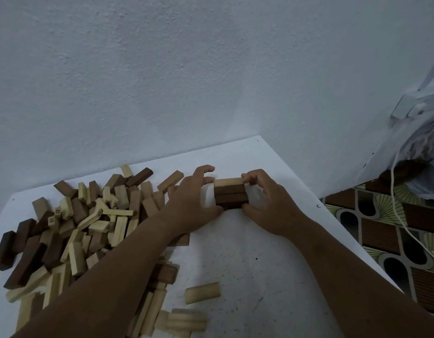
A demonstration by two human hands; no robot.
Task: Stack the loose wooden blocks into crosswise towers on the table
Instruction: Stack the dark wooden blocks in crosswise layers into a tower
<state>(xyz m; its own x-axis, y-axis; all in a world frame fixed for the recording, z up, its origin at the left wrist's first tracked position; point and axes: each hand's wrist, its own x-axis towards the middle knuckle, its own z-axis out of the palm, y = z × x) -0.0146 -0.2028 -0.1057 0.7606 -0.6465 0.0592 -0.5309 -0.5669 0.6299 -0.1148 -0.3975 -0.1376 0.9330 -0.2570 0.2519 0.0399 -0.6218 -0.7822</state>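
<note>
While both hands, left (191, 206) and right (267, 203), pinch a three-block row (229, 195), a loose pile (72, 228) crowds the desk (260, 264) leftward. A stray pale block (202, 292) lies nearer.

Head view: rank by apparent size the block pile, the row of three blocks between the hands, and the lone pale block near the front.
1. Block pile, by far the largest.
2. Row of three blocks between the left hand and right hand.
3. Lone pale block, though nearer the camera.
</note>
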